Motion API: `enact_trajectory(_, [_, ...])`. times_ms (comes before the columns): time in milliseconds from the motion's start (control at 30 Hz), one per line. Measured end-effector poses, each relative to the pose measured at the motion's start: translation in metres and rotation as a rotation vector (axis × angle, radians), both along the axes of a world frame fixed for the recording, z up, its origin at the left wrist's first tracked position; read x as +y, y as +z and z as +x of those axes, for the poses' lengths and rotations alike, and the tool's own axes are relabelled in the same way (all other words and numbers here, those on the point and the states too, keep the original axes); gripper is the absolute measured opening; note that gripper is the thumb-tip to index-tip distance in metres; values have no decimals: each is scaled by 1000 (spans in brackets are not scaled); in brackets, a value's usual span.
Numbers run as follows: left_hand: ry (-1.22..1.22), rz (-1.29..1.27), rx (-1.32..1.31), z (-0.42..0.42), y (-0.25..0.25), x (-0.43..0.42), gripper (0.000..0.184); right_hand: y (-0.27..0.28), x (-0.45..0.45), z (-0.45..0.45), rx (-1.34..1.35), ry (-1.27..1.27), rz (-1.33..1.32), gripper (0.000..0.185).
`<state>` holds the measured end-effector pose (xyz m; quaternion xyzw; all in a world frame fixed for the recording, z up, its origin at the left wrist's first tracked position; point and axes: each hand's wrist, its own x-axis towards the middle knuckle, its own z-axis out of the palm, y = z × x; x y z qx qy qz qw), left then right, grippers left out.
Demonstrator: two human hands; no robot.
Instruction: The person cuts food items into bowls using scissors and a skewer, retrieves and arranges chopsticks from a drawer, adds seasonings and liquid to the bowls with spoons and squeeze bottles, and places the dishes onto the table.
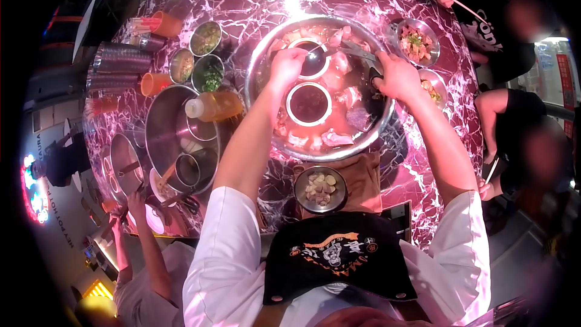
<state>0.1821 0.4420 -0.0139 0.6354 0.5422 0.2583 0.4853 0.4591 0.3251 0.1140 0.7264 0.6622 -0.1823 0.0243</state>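
Note:
A large round metal basin [254, 115] holds chunks of meat in reddish liquid. Two round white-rimmed cups of dark liquid, a near cup [309, 104] and a far cup [315, 62], stand inside it. My right hand [399, 77], at the basin's right rim, is closed around the black handles of a pair of scissors [362, 52], whose blades point left over the meat. Over the far cup's left edge, my left hand [289, 65] is closed in a pinch; what it grips is too unclear to name.
A small bowl of pale chopped pieces [319, 189] sits on a brown cloth [363, 175] nearby. Left are an oil bottle [212, 107], a large pot [158, 130] and bowls of chopped greens [209, 74]. People with chopsticks [475, 13] sit right; another person's hands [130, 209] work lower left.

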Motion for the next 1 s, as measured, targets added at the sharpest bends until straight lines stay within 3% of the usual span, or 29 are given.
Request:
enact_trajectory(267, [-56,-51,-78,-8,5,0,19,15,15,13,-187,17,-172,57])
enact_trajectory(500, [-52,-105,-129,-22,2,8,20,38,4,10,-95,-2,-150,55])
enact_trajectory(767, [-54,-202,-251,-28,0,9,21,-18,17,-5,70,-40,-53,61])
enact_trajectory(1000, [-27,-210,-291,-19,3,10,21,-21,23,-12,71,-58,-113,65])
